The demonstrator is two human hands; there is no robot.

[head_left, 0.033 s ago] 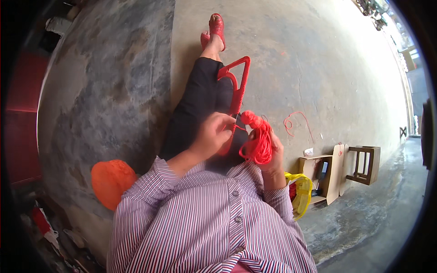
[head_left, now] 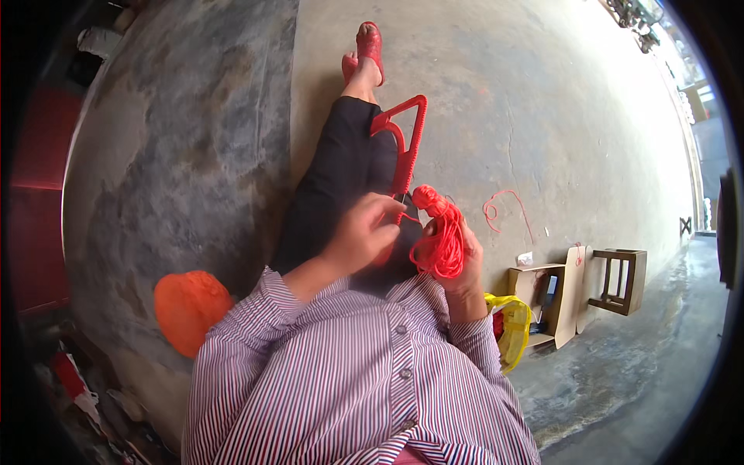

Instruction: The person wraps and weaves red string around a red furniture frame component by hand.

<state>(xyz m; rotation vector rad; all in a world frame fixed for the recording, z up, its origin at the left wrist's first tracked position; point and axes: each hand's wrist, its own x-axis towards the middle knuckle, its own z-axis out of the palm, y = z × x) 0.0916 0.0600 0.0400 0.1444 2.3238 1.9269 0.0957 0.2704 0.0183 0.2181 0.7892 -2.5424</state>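
Note:
My right hand is closed around a bundle of red cord, gathered into a round knob at its top with loose loops hanging below. Left of it, my left hand is in a pinch, its fingers slightly blurred. A thin, pale, needle-like thing shows at its fingertips; its kind is unclear. One red strand runs between the left fingers and the bundle. Along my dark-trousered legs lies a red plastic frame with a pointed, triangular end and notched edges. My left hand partly hides its near part.
An orange rounded thing sits on the floor at left. To my right are a yellow bag, an opened cardboard box and a small wooden stool. A loose red cord piece lies on the concrete floor.
The cord bundle has tilted slightly in my right hand. My left fingers have shifted a little near the strand; the red frame stays in place.

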